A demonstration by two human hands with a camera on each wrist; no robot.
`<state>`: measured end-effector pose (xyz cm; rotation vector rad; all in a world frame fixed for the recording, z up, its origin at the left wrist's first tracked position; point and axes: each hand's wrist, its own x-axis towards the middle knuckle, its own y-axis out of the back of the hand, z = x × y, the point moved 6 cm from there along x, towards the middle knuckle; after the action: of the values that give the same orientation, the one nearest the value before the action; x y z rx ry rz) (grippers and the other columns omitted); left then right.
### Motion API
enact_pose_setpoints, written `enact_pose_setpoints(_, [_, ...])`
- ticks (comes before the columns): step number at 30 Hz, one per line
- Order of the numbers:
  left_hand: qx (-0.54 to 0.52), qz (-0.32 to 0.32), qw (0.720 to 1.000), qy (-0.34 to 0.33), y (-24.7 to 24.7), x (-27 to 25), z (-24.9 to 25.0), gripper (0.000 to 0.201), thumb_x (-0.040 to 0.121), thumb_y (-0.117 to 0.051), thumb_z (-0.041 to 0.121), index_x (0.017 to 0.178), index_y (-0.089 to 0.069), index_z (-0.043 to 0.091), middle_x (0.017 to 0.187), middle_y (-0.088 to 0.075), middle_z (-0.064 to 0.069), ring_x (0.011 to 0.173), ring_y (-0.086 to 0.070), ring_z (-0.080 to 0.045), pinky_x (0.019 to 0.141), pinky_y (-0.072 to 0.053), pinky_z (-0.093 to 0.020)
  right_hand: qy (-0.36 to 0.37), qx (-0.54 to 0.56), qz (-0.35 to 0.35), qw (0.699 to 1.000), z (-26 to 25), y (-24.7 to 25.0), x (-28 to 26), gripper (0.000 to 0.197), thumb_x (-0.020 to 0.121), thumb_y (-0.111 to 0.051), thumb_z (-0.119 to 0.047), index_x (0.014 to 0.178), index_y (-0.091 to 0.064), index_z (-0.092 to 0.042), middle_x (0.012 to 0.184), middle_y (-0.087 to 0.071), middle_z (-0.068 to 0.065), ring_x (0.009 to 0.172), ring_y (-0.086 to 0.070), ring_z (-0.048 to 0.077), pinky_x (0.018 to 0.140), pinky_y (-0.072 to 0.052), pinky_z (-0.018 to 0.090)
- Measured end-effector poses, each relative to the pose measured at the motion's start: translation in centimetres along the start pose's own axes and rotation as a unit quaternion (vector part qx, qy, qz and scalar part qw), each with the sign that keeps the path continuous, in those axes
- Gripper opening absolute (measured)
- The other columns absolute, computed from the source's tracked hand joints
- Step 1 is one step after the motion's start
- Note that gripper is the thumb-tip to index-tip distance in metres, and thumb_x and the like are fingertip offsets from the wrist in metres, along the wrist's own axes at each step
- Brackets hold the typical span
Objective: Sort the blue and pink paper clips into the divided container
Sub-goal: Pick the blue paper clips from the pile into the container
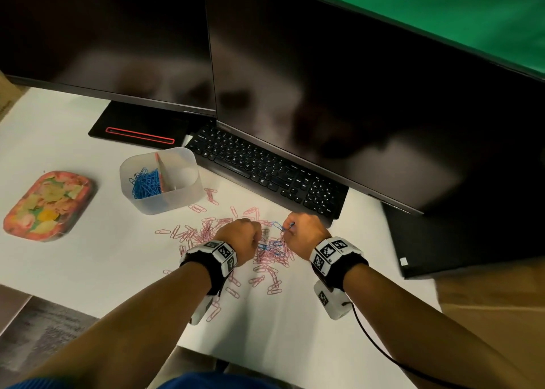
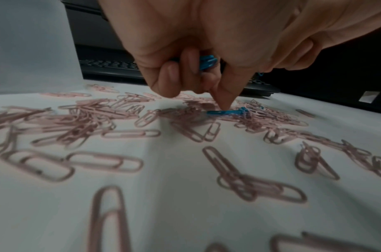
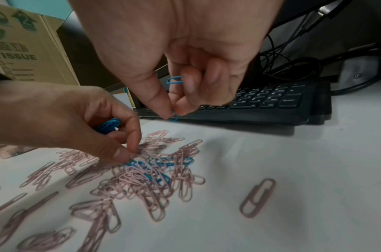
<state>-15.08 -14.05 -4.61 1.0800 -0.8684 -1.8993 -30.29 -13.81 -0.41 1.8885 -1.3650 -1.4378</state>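
Pink paper clips lie scattered over the white desk, with a few blue clips mixed into the pile between my hands. My left hand holds a bunch of blue clips in curled fingers, and its fingertip touches a blue clip on the pile. My right hand pinches a blue clip between thumb and forefinger above the desk, with another blue clip tucked in its fingers. The clear divided container stands at the upper left, blue clips in its left half.
A black keyboard lies just beyond the hands under two dark monitors. A flowered tray sits at the far left. A cardboard tissue box stands at the left. A black box is at the right.
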Motion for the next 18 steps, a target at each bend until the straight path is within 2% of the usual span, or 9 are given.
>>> enact_pose_setpoints(2, [0.001, -0.012, 1.000, 0.003, 0.0, 0.2, -0.1, 0.016, 0.083, -0.055, 0.020, 0.096, -0.063, 0.027, 0.107, -0.064, 0.001, 0.095, -0.061, -0.022, 0.083, -0.052, -0.032, 0.006, 0.006, 0.001, 1.000, 0.1, 0.1, -0.1, 0.011, 0.083, -0.056, -0.022, 0.083, -0.062, -0.031, 0.100, -0.068, -0.002, 0.092, -0.068, 0.018, 0.078, -0.059, 0.036])
enact_pose_setpoints(6, [0.034, -0.040, 0.999, -0.004, 0.2, 0.5, 0.2, 0.016, 0.082, -0.058, 0.015, 0.090, -0.068, 0.026, 0.103, -0.065, 0.002, 0.091, -0.063, -0.021, 0.077, -0.053, -0.030, 0.014, 0.011, 0.008, 1.000, 0.0, 0.2, -0.2, 0.012, 0.084, -0.056, -0.020, 0.083, -0.062, -0.031, 0.101, -0.069, -0.002, 0.093, -0.068, 0.017, 0.078, -0.059, 0.035])
enact_pose_setpoints(11, [0.065, -0.063, 0.996, -0.021, -0.2, 0.1, -0.4, 0.017, 0.087, -0.054, 0.017, 0.100, -0.065, 0.018, 0.111, -0.057, -0.005, 0.097, -0.061, -0.028, 0.083, -0.053, -0.039, 0.031, 0.028, 0.011, 0.999, -0.6, 0.3, -0.3, 0.013, 0.083, -0.056, -0.020, 0.080, -0.060, -0.033, 0.101, -0.069, -0.002, 0.092, -0.069, 0.017, 0.078, -0.059, 0.036])
enact_pose_setpoints(15, [-0.049, -0.014, 0.999, -0.002, 0.8, -0.7, -1.6, 0.010, 0.085, -0.055, 0.018, 0.084, -0.063, 0.024, 0.093, -0.062, 0.002, 0.088, -0.061, -0.020, 0.074, -0.048, -0.027, 0.013, 0.062, 0.031, 0.997, -0.8, 0.9, -0.1, 0.011, 0.082, -0.059, -0.022, 0.076, -0.062, -0.032, 0.088, -0.069, -0.003, 0.085, -0.069, 0.018, 0.078, -0.059, 0.033])
enact_pose_setpoints(18, [-0.176, 0.045, 0.982, 0.042, 2.6, -1.9, -2.8, 0.011, 0.081, -0.062, 0.015, 0.074, -0.064, 0.023, 0.079, -0.066, 0.006, 0.076, -0.062, -0.014, 0.066, -0.045, -0.018, 0.017, 0.081, 0.037, 0.996, -1.9, 1.1, 0.5, 0.012, 0.082, -0.063, -0.024, 0.072, -0.063, -0.031, 0.085, -0.069, -0.004, 0.082, -0.067, 0.019, 0.078, -0.057, 0.029])
